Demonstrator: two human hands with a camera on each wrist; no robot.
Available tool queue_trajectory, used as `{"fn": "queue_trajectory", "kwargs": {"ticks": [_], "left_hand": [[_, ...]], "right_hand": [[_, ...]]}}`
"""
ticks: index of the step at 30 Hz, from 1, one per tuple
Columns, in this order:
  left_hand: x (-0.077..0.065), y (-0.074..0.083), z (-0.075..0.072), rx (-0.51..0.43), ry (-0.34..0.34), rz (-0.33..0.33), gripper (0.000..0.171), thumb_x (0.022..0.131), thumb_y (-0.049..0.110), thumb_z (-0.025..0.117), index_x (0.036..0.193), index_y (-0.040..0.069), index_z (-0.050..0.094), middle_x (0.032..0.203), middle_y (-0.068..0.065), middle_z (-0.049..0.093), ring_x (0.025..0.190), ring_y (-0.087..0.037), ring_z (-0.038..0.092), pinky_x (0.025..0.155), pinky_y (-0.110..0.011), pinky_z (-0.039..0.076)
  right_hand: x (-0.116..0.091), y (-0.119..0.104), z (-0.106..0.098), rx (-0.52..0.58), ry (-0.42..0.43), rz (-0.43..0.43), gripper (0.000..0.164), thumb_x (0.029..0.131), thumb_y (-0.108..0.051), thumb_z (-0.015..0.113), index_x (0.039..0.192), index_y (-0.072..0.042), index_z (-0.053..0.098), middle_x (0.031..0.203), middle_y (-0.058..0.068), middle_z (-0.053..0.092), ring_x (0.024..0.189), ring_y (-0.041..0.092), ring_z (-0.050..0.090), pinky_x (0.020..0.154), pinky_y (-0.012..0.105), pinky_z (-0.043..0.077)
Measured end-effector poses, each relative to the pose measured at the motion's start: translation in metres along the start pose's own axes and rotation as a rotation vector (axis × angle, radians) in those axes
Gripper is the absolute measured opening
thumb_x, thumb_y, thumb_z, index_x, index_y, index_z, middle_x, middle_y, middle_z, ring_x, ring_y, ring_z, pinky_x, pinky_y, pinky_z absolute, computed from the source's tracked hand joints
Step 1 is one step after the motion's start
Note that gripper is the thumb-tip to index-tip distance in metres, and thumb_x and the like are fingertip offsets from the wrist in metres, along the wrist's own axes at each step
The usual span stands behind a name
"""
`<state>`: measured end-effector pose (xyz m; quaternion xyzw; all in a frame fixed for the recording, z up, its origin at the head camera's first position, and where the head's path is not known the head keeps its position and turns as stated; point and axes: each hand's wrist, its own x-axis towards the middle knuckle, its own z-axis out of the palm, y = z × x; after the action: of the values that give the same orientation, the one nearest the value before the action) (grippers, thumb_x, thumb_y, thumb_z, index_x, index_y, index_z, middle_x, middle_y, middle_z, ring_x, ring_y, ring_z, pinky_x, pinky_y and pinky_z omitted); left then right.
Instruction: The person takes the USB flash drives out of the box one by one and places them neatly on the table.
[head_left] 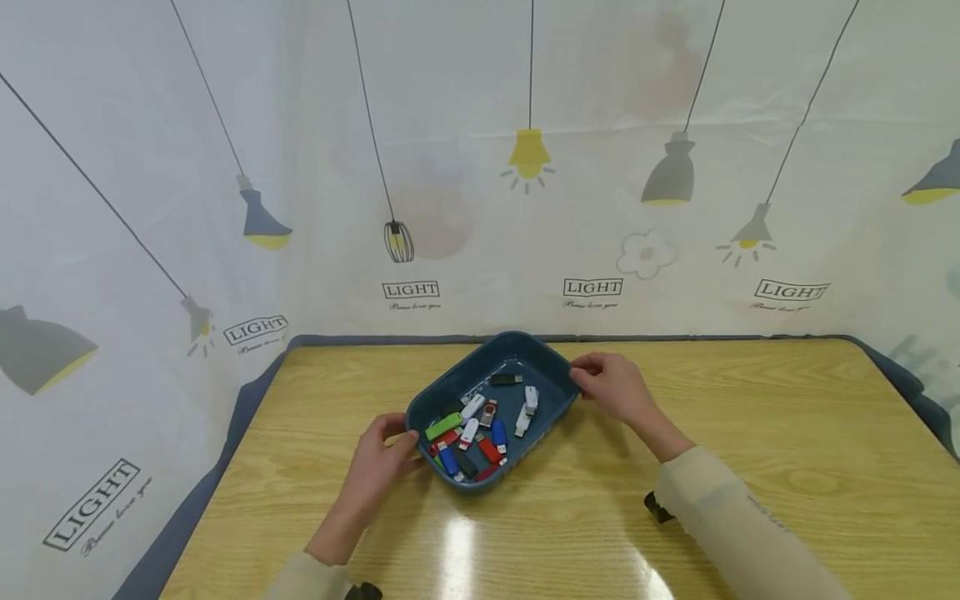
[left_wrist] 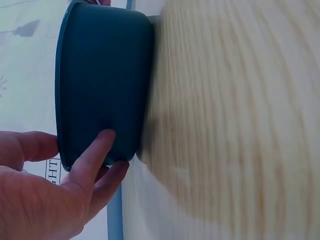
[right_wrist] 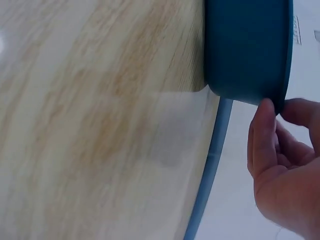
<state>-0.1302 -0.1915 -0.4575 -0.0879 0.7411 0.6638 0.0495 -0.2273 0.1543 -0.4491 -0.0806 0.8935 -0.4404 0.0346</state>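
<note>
A dark teal plastic basin (head_left: 457,379) stands at an angle on the table, with several USB flash drives (head_left: 443,427) inside in green, blue, red, white and black. Most of the drives lie heaped toward its near left end. My left hand (head_left: 382,454) grips that end, thumb at the rim and fingers against the outer wall; the left wrist view shows the basin's side (left_wrist: 102,75) between thumb and fingers. At the far right corner my right hand (head_left: 611,383) pinches the rim, as the basin wall (right_wrist: 247,55) in the right wrist view also shows.
The wooden table (head_left: 750,417) extends around the basin on both sides. Behind it hangs a pale curtain (head_left: 465,167) printed with lamps, its dark lower border (head_left: 637,337) running along the table's back edge. A black strap piece (head_left: 658,507) shows under the right sleeve.
</note>
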Motion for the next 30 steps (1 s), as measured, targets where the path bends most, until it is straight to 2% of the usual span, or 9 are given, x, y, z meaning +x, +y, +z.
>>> {"fn": "queue_trajectory", "kwargs": {"ticks": [6,10,17,22,30], "left_hand": [[0.003,0.003,0.005,-0.046,-0.001,-0.003,0.041,0.104,0.002,0.051,0.141,-0.011,0.043,0.138,-0.030,0.047,0.119,-0.041,0.060,0.094,-0.045,0.058],[0.007,0.003,0.007,-0.053,-0.008,0.002,0.041,0.104,0.002,0.052,0.142,-0.012,0.044,0.139,-0.031,0.048,0.118,-0.040,0.060,0.092,-0.043,0.059],[0.013,0.007,0.014,0.052,-0.042,-0.001,0.046,0.102,0.006,0.057,0.144,-0.012,0.048,0.142,-0.031,0.051,0.117,-0.037,0.062,0.092,-0.039,0.059],[0.017,0.008,0.023,0.121,-0.082,0.016,0.048,0.102,0.007,0.059,0.145,-0.011,0.049,0.145,-0.030,0.051,0.124,-0.039,0.060,0.097,-0.041,0.057],[0.025,0.008,0.035,0.125,-0.129,0.052,0.047,0.102,0.006,0.057,0.145,-0.010,0.050,0.147,-0.028,0.052,0.130,-0.041,0.056,0.101,-0.043,0.054]], "right_hand": [[-0.006,0.005,-0.006,0.127,-0.039,0.090,0.029,0.101,-0.013,0.063,0.120,0.009,0.068,0.102,0.018,0.073,0.078,0.020,0.070,0.074,0.035,0.062],[-0.016,0.008,-0.008,0.173,-0.045,0.133,0.029,0.099,-0.011,0.063,0.118,0.010,0.065,0.103,0.019,0.071,0.076,0.017,0.068,0.074,0.035,0.062],[-0.042,0.016,-0.017,0.225,-0.060,0.176,0.028,0.100,-0.011,0.062,0.117,0.011,0.061,0.104,0.020,0.068,0.081,0.019,0.070,0.078,0.035,0.062],[-0.061,0.023,-0.024,0.279,-0.061,0.193,0.028,0.100,-0.012,0.064,0.116,0.011,0.060,0.102,0.017,0.069,0.084,0.021,0.071,0.078,0.034,0.062],[-0.085,0.032,-0.036,0.306,-0.088,0.199,0.030,0.100,-0.012,0.065,0.116,0.012,0.057,0.100,0.016,0.069,0.087,0.025,0.071,0.078,0.037,0.063]]}}
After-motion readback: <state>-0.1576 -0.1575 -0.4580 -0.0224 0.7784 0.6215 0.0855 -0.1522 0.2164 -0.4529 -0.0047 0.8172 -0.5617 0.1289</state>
